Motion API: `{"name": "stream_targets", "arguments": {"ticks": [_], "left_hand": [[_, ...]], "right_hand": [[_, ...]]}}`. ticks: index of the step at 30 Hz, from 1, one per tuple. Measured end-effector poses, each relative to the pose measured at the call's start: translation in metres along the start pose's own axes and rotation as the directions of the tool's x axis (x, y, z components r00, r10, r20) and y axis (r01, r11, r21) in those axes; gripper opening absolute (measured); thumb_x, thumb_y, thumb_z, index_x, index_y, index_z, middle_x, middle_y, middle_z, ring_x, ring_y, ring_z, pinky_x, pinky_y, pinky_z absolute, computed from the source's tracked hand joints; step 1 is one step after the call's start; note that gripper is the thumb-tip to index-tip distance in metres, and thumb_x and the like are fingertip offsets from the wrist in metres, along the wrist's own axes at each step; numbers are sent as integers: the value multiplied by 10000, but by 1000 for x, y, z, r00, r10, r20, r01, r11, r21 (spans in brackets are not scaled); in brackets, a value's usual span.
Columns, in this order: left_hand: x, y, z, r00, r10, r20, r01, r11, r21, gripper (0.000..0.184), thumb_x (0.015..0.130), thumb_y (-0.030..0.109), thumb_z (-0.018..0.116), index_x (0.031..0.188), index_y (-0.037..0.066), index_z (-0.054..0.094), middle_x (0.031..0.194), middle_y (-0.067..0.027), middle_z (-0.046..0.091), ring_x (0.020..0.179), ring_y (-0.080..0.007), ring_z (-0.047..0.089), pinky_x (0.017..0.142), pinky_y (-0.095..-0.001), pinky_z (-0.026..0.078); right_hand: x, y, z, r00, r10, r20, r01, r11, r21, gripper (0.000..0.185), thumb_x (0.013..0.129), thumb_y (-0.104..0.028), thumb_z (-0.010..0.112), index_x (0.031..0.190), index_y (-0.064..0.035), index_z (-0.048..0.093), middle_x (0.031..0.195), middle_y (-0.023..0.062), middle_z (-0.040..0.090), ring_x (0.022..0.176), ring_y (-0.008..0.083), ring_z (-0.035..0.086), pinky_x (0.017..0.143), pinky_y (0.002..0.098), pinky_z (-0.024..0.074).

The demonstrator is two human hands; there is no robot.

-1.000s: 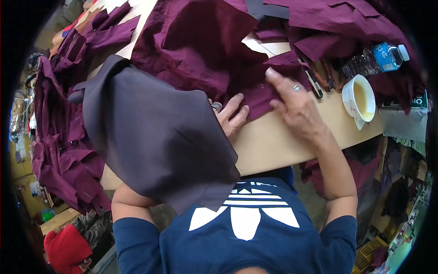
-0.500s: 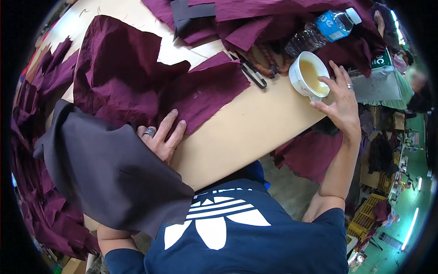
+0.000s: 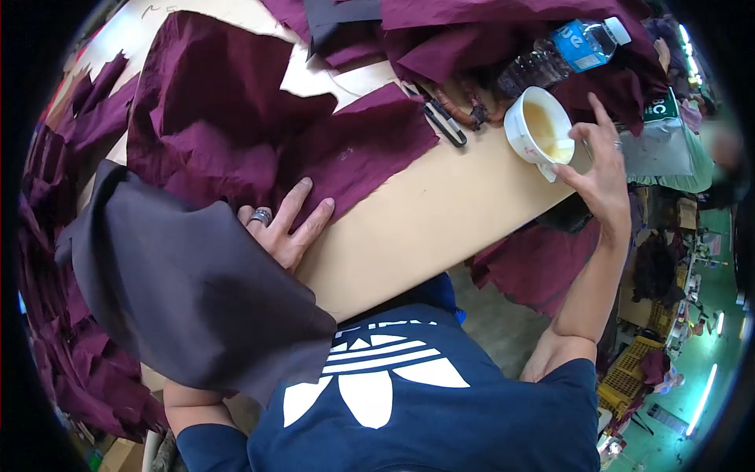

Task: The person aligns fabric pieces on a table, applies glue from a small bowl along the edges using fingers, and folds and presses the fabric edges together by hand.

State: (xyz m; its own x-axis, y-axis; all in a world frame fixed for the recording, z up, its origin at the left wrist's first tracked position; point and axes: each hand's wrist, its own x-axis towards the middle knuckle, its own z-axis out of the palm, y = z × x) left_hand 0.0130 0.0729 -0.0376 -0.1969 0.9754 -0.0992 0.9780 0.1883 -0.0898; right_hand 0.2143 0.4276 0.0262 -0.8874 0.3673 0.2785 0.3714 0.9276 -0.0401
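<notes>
My left hand (image 3: 285, 228) lies with fingers spread on a maroon fabric piece (image 3: 358, 149) at the table's edge. Dark grey-brown cloth (image 3: 197, 275) drapes over my left wrist and forearm, hiding them. At the right, a white cup (image 3: 515, 135) holding a pale yellowish liquid stands on the table (image 3: 409, 228). Beside its rim and handle is my right hand (image 3: 602, 169), thumb and index finger apart and another finger raised. Whether its fingertips still touch the cup is hard to tell.
Behind the cup, a plastic bottle (image 3: 578, 49) with a blue label leans on maroon fabric. A black pen-like tool (image 3: 446, 122) and a brown beaded-looking loop (image 3: 464, 102) lie to its left. Maroon cloth piles (image 3: 86, 346) hang at the left. Yellow crates (image 3: 629, 374) stand lower right.
My right hand has drawn back slightly to the right, its index finger moving from over the cup's inside to its rim. My left hand stays on the maroon fabric. The view has shifted slightly.
</notes>
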Motion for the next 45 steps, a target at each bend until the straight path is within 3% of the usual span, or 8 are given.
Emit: {"name": "stream_targets", "arguments": {"ticks": [3, 6, 11, 17, 21, 26, 36, 45], "left_hand": [[0, -1, 4, 1000, 3, 1, -3, 1000, 10, 818, 610, 386, 669, 1363, 222, 397, 1379, -153, 375, 638, -223, 609, 704, -391, 415], [0, 3, -2, 999, -29, 12, 29, 998, 53, 648, 747, 122, 573, 1364, 233, 410, 1385, -135, 390, 671, -229, 602, 695, -342, 462], [2, 5, -14, 987, -64, 149, 64, 998, 6, 703, 759, 242, 630, 1400, 261, 341, 1427, -121, 337, 744, -280, 609, 769, -342, 475], [1, 7, -14, 979, -101, 178, 106, 994, -19, 784, 709, 316, 690, 1403, 263, 328, 1441, -117, 310, 822, -324, 621, 826, -384, 480], [0, 3, -3, 992, -51, 115, 60, 995, -83, 902, 602, 469, 728, 1383, 206, 361, 1431, -159, 298, 779, -330, 656, 838, -490, 430], [-1, 4, -1, 993, -67, 93, 74, 995, -74, 855, 646, 379, 732, 1393, 224, 346, 1431, -146, 313, 784, -347, 640, 860, -451, 457], [0, 4, -16, 972, -61, 228, 82, 993, -83, 859, 683, 409, 715, 1413, 210, 306, 1444, -156, 291, 814, -291, 647, 928, -439, 424], [-6, 6, -15, 986, -77, 145, 80, 997, -14, 528, 839, 160, 540, 1352, 197, 419, 1379, -86, 396, 910, -228, 602, 920, -408, 424]], "right_hand": [[-11, -20, -5, 999, 27, 29, -23, 990, -142, 338, 585, -149, 734, 848, -51, 545, 1382, 131, 396, 1279, 349, 357, 988, 450, 341], [-25, -49, 1, 996, -22, 92, 44, 967, -250, 289, 601, -126, 719, 847, -67, 580, 1369, 101, 414, 1291, 319, 344, 1009, 432, 306], [-20, -115, 46, 999, -53, -7, 52, 926, 375, 397, 683, -5, 586, 1057, -126, 643, 1006, 67, 538, 947, 252, 490, 835, 383, 371], [-9, -119, 97, 997, -39, 66, 2, 870, 493, 460, 705, 37, 493, 1132, -84, 615, 948, 107, 522, 888, 277, 499, 761, 387, 398], [-10, -131, 99, 997, -71, 28, 69, 994, 87, 418, 745, -12, 493, 1156, -22, 567, 950, 107, 513, 896, 271, 507, 766, 398, 411], [-14, -146, 99, 996, -80, 36, 86, 976, -199, 374, 775, -63, 510, 1143, -6, 542, 956, 99, 505, 899, 231, 522, 752, 385, 406], [-5, -130, 83, 971, -234, 51, 238, 914, -329, 438, 768, -77, 511, 1204, -83, 548, 907, 53, 528, 840, 204, 522, 725, 366, 361], [-11, -143, 76, 940, -335, 67, 341, 903, -260, 390, 769, -121, 536, 1155, -89, 585, 922, 25, 538, 838, 171, 518, 738, 360, 360]]}}
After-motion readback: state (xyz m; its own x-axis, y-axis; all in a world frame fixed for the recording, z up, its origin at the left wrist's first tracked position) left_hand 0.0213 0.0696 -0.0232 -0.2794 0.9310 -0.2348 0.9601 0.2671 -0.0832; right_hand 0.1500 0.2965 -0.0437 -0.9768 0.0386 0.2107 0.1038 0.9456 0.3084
